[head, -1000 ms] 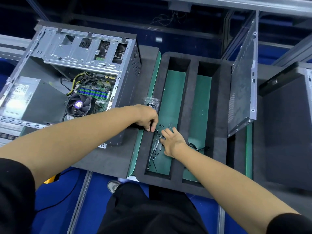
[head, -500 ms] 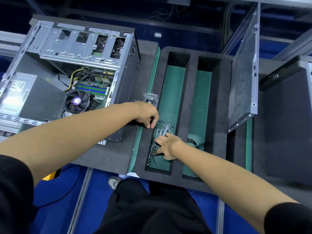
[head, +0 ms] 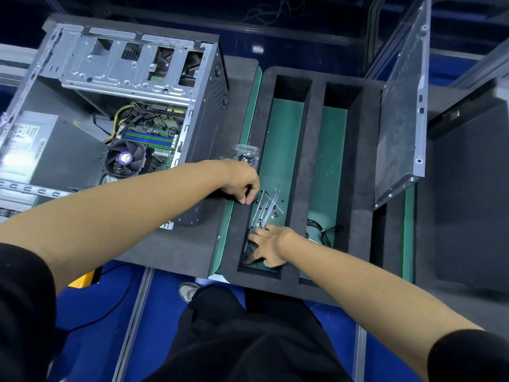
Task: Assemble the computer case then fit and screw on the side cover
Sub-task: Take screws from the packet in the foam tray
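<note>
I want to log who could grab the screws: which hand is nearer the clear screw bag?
Left. The left hand sits just below the clear screw bag, at the foam tray's edge; the right hand is lower, inside the tray's left compartment.

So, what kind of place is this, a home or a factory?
Most likely a factory assembly station. An open computer case stands on a grey foam fixture, a foam tray holds loose screws, and the detached side cover stands propped beside it, with metal framing around.
</note>
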